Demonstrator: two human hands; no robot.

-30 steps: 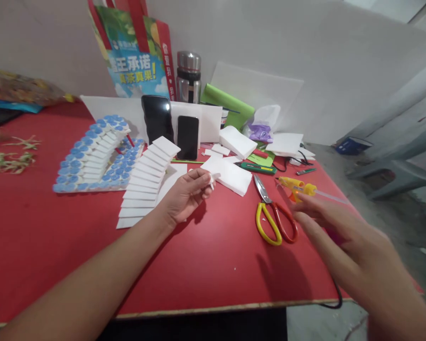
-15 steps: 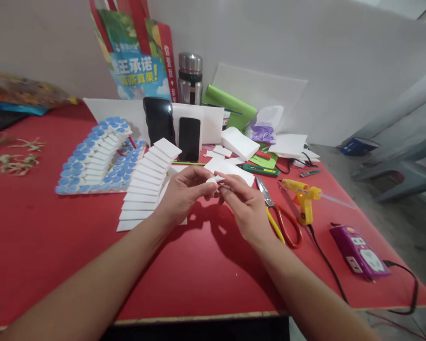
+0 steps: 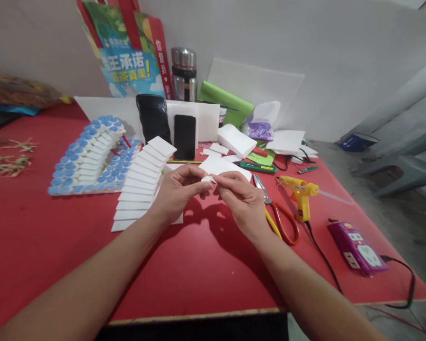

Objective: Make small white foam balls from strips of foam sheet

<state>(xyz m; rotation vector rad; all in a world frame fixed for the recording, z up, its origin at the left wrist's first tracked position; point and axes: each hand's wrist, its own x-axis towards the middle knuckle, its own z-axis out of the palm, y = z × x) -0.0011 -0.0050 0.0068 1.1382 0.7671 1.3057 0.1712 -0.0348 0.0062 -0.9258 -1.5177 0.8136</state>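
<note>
Pinched between thumb and fingers of my left hand (image 3: 179,190) is a small white piece (image 3: 208,179). The fingertips of my right hand (image 3: 242,199) are closed on the right end of the same piece. Both hands are above the red table, just in front of white sheets (image 3: 218,166). To the left of my left hand stands a fanned row of white steps (image 3: 140,185). Behind it is a curved white stair model (image 3: 92,158) with blue round pieces. Scissors (image 3: 275,208) lie right of my right hand.
A yellow glue gun (image 3: 301,195) and a purple power socket (image 3: 357,248) are at the right, with black cords. Two phones (image 3: 184,137) lean on a white board at the back. A green cutter (image 3: 257,166) lies before the papers. A steel flask (image 3: 184,73) stands behind.
The view has shifted slightly, so things appear a little further left. The white piece has turned between my fingers, and my right fingertips have moved slightly on it.
</note>
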